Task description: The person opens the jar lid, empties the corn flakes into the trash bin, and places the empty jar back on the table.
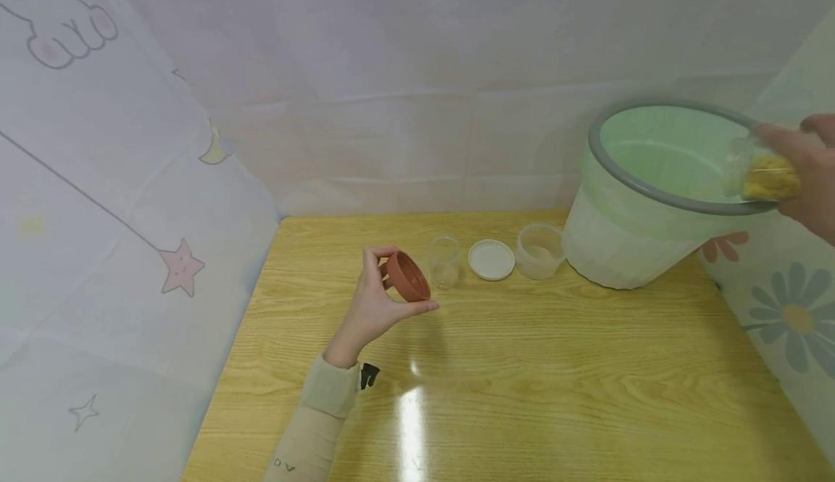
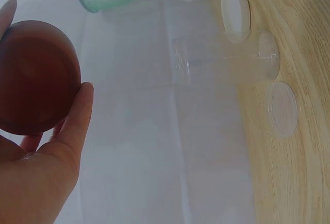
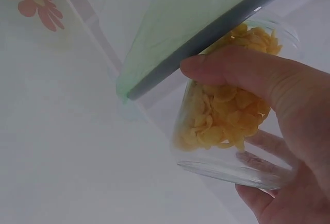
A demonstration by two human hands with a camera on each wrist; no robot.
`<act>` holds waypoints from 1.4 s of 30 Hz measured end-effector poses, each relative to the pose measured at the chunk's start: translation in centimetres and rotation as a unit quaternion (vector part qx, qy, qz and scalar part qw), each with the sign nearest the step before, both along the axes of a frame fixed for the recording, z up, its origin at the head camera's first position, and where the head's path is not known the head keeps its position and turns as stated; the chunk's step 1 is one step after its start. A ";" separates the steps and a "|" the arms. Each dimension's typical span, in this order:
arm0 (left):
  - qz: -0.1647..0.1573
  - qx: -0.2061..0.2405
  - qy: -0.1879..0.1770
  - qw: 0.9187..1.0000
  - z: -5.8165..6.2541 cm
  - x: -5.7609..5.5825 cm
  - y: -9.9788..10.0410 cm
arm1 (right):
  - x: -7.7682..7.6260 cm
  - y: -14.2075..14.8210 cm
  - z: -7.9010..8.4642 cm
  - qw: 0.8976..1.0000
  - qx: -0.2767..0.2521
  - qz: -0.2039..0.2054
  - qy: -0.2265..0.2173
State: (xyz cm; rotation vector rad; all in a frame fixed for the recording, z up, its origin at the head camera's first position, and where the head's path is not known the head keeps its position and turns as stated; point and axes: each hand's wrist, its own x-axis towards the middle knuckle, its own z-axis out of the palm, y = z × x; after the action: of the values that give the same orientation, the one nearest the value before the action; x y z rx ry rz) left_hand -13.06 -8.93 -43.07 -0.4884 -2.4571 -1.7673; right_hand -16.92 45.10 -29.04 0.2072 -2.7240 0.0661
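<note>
My left hand (image 1: 378, 301) holds a reddish-brown round lid (image 1: 409, 277) between thumb and fingers, tilted above the table. In the left wrist view the lid (image 2: 36, 80) fills the palm side of the hand. Over at the right, my right hand (image 1: 812, 170) grips a clear jar (image 3: 206, 162) tipped on its side at the rim of a waste bin (image 1: 659, 190). Yellow flakes (image 3: 227, 113) lie inside the jar, its mouth pointing into the bin. A pale green bag (image 1: 652, 141) lines the bin, held under its grey ring.
Along the back of the wooden table (image 1: 522, 380) stand a clear cup (image 1: 445, 273), a flat white lid (image 1: 491, 259) and a low translucent tub (image 1: 540, 257). The bin stands right beside the tub. Printed cloth walls (image 1: 391, 141) close off the back and sides.
</note>
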 end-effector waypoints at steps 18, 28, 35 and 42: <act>0.002 -0.002 -0.002 1.000 0.1 0.0 0.0 | -0.2 -0.3 -0.3 0.999 0.007 0.003 0.042; -0.002 0.002 -0.003 1.000 0.1 0.1 0.0 | -0.1 -0.7 -0.1 0.997 0.005 0.017 0.076; -0.008 0.005 -0.004 1.000 0.0 0.0 -0.1 | -0.1 -0.6 -0.2 0.999 -0.014 0.002 0.047; -0.007 0.001 0.003 1.000 -0.1 0.0 -0.1 | -0.2 -0.7 -0.1 0.998 0.006 0.011 0.063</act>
State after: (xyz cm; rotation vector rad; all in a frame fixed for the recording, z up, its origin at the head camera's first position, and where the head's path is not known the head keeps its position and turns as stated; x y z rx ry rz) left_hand -13.09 -8.98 -43.18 -0.5125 -2.4543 -1.7700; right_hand -17.08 44.41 -29.19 0.2371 -2.5970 0.0415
